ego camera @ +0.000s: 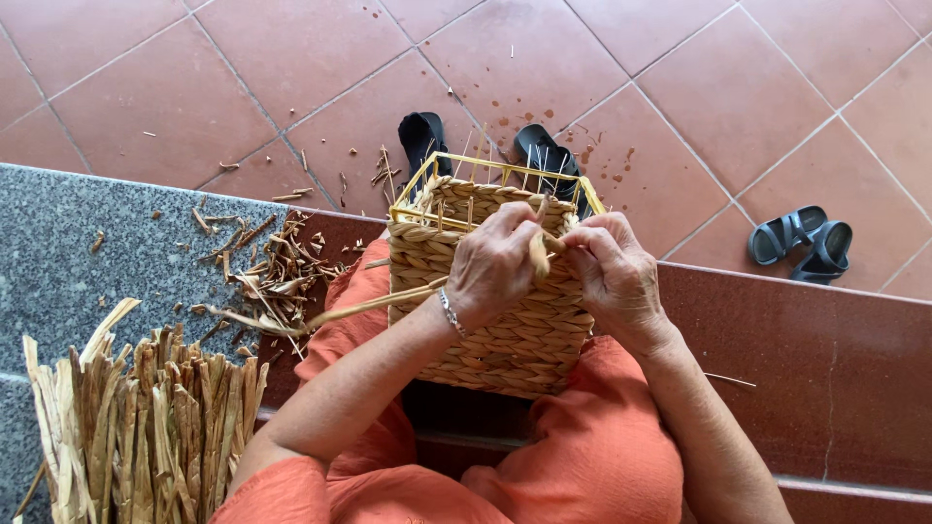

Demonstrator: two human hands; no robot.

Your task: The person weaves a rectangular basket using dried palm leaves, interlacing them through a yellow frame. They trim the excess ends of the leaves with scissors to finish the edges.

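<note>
Terracotta tile floor [680, 78], grey granite ledge [58, 243] w/ red stone step [825, 369], daylight

Home porch, terracotta floor tiles [146, 107], stone step [58, 252], sandals [804, 243], dried reed bundle [146, 427]

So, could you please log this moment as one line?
left hand: pinching fibre strand | right hand: on woven basket rim | basket on lap | dried strips at left
</note>
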